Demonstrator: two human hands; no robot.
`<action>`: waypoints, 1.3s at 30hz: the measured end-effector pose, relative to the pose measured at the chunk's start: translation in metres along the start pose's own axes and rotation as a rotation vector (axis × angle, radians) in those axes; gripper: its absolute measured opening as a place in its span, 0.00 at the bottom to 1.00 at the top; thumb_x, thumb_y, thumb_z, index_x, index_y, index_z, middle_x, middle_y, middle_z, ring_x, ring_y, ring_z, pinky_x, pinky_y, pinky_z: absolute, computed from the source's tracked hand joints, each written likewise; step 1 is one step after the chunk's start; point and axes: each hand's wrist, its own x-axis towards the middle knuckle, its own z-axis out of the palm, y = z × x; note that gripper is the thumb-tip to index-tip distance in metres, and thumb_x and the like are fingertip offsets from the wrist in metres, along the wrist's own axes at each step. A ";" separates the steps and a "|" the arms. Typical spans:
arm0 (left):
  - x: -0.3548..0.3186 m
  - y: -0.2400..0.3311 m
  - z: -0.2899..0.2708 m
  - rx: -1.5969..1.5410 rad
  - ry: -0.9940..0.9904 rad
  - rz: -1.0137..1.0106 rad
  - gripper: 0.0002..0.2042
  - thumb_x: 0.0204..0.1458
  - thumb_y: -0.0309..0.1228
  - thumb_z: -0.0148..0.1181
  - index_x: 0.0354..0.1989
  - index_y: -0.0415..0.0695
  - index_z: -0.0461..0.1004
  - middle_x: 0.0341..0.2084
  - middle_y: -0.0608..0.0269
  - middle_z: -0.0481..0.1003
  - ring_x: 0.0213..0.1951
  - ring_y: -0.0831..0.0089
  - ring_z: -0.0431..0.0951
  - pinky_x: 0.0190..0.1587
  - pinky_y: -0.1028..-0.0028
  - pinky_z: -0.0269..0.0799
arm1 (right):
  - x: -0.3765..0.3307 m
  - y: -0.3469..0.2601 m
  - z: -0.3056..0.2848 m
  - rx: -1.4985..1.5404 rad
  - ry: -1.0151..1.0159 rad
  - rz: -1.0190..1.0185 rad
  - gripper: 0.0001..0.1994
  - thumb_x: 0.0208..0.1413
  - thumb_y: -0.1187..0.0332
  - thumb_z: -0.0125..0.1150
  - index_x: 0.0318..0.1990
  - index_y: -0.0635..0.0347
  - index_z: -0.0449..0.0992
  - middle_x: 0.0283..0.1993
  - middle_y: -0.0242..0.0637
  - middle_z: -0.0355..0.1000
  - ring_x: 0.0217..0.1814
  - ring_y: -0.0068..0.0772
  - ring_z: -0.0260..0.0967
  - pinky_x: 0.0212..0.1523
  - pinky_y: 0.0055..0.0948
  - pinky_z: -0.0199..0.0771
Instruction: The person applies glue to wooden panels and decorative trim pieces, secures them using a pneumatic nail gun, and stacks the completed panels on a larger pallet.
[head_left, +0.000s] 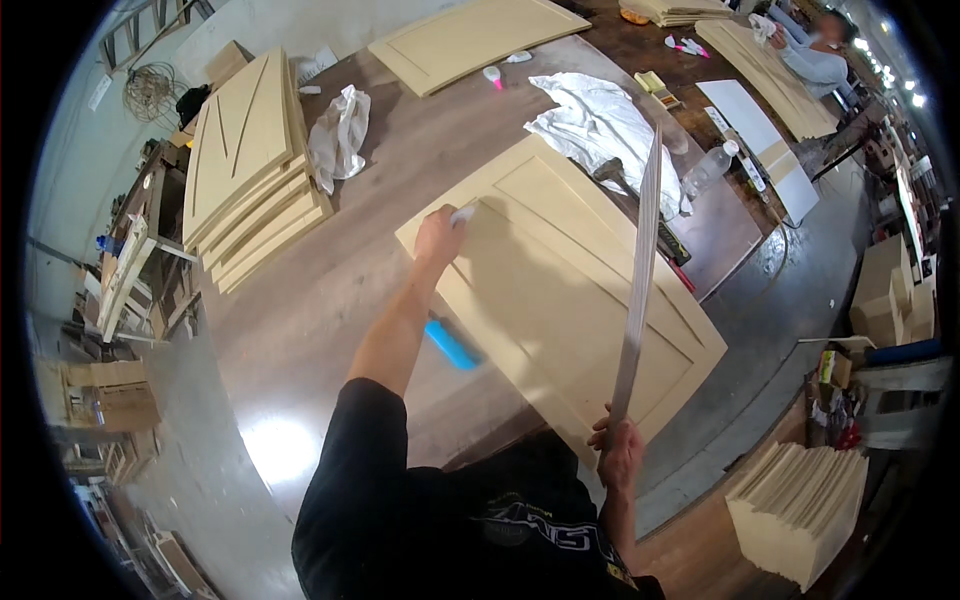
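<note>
Cream-coloured, the panel [545,290] lay long from far left to near right, its far end under the left hand [440,237], which pinched perhaps a white scrap [462,215], while the right hand [620,452] gripped a strip [645,230].

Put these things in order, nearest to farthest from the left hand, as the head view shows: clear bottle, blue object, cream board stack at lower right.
1. Blue object: beside the forearm, below the left hand in the picture.
2. Clear bottle: to the right, beyond the large panel.
3. Cream board stack: far at lower right.
</note>
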 end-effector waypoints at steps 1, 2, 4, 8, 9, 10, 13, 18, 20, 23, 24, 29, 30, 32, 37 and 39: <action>0.002 0.001 0.000 0.016 -0.005 0.011 0.14 0.55 0.35 0.58 0.46 0.41 0.78 0.41 0.43 0.80 0.47 0.46 0.80 0.50 0.53 0.76 | 0.002 -0.001 0.001 -0.008 -0.008 0.004 0.31 0.72 0.45 0.44 0.58 0.69 0.73 0.36 0.36 0.75 0.27 0.24 0.72 0.28 0.22 0.67; 0.002 0.000 0.001 0.031 -0.010 0.023 0.14 0.55 0.35 0.58 0.46 0.42 0.78 0.42 0.44 0.80 0.47 0.46 0.80 0.49 0.52 0.75 | 0.003 0.000 0.000 -0.015 -0.010 0.008 0.31 0.72 0.45 0.44 0.58 0.69 0.73 0.36 0.36 0.75 0.27 0.24 0.72 0.28 0.22 0.67; 0.005 -0.005 0.002 0.050 -0.016 0.028 0.14 0.56 0.35 0.57 0.47 0.42 0.77 0.43 0.44 0.80 0.47 0.46 0.80 0.49 0.52 0.75 | 0.007 0.000 0.001 -0.082 -0.059 -0.028 0.31 0.72 0.44 0.44 0.57 0.69 0.74 0.36 0.36 0.76 0.27 0.23 0.73 0.29 0.22 0.67; 0.006 -0.008 0.002 0.116 -0.027 0.034 0.14 0.57 0.36 0.57 0.48 0.42 0.75 0.45 0.46 0.79 0.48 0.45 0.79 0.50 0.51 0.76 | 0.012 -0.001 0.001 -0.109 -0.097 -0.044 0.27 0.73 0.48 0.45 0.57 0.65 0.75 0.35 0.33 0.76 0.28 0.22 0.74 0.30 0.22 0.69; 0.006 -0.004 0.000 0.114 -0.027 0.033 0.14 0.57 0.36 0.57 0.48 0.42 0.75 0.45 0.46 0.79 0.48 0.45 0.79 0.50 0.51 0.76 | 0.012 -0.001 0.002 -0.106 -0.099 -0.035 0.27 0.73 0.48 0.45 0.57 0.65 0.75 0.35 0.33 0.76 0.28 0.22 0.74 0.30 0.22 0.69; 0.005 0.000 -0.002 0.129 -0.029 0.033 0.13 0.57 0.35 0.57 0.48 0.42 0.75 0.45 0.46 0.79 0.48 0.45 0.79 0.50 0.51 0.76 | 0.012 -0.001 0.004 -0.102 -0.101 -0.026 0.27 0.73 0.48 0.45 0.57 0.65 0.75 0.35 0.33 0.76 0.28 0.22 0.73 0.30 0.21 0.68; 0.002 0.007 0.000 0.165 -0.040 0.035 0.12 0.58 0.34 0.56 0.47 0.43 0.75 0.45 0.47 0.79 0.48 0.46 0.80 0.50 0.52 0.76 | 0.013 -0.004 0.007 -0.103 -0.125 -0.024 0.27 0.73 0.48 0.45 0.56 0.65 0.76 0.35 0.32 0.76 0.28 0.22 0.73 0.30 0.21 0.68; 0.001 0.014 0.000 0.196 -0.049 0.028 0.12 0.58 0.33 0.55 0.47 0.43 0.75 0.45 0.48 0.79 0.49 0.48 0.79 0.50 0.53 0.77 | 0.012 -0.005 0.009 -0.140 -0.126 -0.029 0.30 0.72 0.45 0.44 0.58 0.68 0.74 0.34 0.34 0.75 0.28 0.23 0.73 0.29 0.21 0.67; 0.002 0.012 -0.004 0.156 -0.039 0.007 0.12 0.58 0.33 0.55 0.47 0.42 0.74 0.45 0.48 0.79 0.50 0.48 0.79 0.50 0.53 0.77 | 0.011 -0.003 0.007 -0.135 -0.124 -0.027 0.30 0.72 0.45 0.44 0.58 0.68 0.74 0.34 0.34 0.75 0.28 0.23 0.73 0.29 0.21 0.67; -0.001 0.017 -0.002 0.197 -0.057 0.028 0.13 0.58 0.37 0.57 0.46 0.42 0.75 0.44 0.48 0.79 0.48 0.47 0.79 0.49 0.51 0.76 | 0.010 -0.001 0.006 -0.136 -0.121 -0.021 0.30 0.72 0.45 0.44 0.58 0.67 0.74 0.35 0.34 0.75 0.28 0.22 0.73 0.29 0.21 0.67; -0.002 0.018 0.000 0.197 -0.057 0.031 0.13 0.58 0.37 0.57 0.46 0.42 0.75 0.44 0.48 0.79 0.48 0.47 0.79 0.49 0.51 0.76 | 0.009 0.000 0.006 -0.136 -0.119 -0.016 0.30 0.72 0.45 0.44 0.58 0.67 0.74 0.35 0.34 0.75 0.28 0.22 0.73 0.29 0.21 0.67; -0.001 0.015 0.006 0.187 0.007 0.054 0.12 0.57 0.34 0.56 0.45 0.42 0.75 0.43 0.47 0.79 0.46 0.46 0.79 0.48 0.51 0.76 | 0.008 0.002 0.005 -0.121 -0.114 0.008 0.30 0.72 0.45 0.45 0.58 0.66 0.74 0.35 0.33 0.75 0.28 0.22 0.73 0.30 0.21 0.68; 0.000 0.013 0.005 0.186 0.007 0.055 0.12 0.57 0.34 0.56 0.45 0.42 0.75 0.43 0.47 0.79 0.46 0.46 0.79 0.48 0.51 0.76 | 0.008 0.001 0.005 -0.127 -0.122 0.001 0.30 0.72 0.45 0.45 0.58 0.66 0.74 0.35 0.33 0.75 0.28 0.22 0.73 0.30 0.21 0.68; 0.002 0.011 0.005 0.191 -0.027 0.067 0.11 0.56 0.33 0.56 0.45 0.42 0.75 0.43 0.47 0.79 0.46 0.46 0.79 0.48 0.52 0.76 | 0.009 0.000 0.005 -0.133 -0.131 -0.009 0.30 0.72 0.44 0.45 0.58 0.66 0.74 0.35 0.33 0.75 0.28 0.22 0.73 0.30 0.21 0.68; -0.002 0.022 0.003 0.184 -0.047 0.073 0.12 0.57 0.34 0.56 0.46 0.42 0.75 0.45 0.48 0.79 0.48 0.47 0.80 0.49 0.53 0.77 | 0.008 0.003 0.007 -0.131 -0.122 0.008 0.31 0.72 0.43 0.44 0.58 0.66 0.74 0.35 0.33 0.75 0.29 0.23 0.74 0.30 0.21 0.68; -0.002 0.021 0.002 0.204 -0.072 0.064 0.12 0.58 0.34 0.56 0.48 0.43 0.74 0.47 0.50 0.79 0.49 0.48 0.80 0.50 0.54 0.78 | 0.008 0.002 0.009 -0.138 -0.125 0.009 0.31 0.72 0.43 0.44 0.58 0.66 0.74 0.36 0.33 0.75 0.29 0.23 0.74 0.31 0.21 0.68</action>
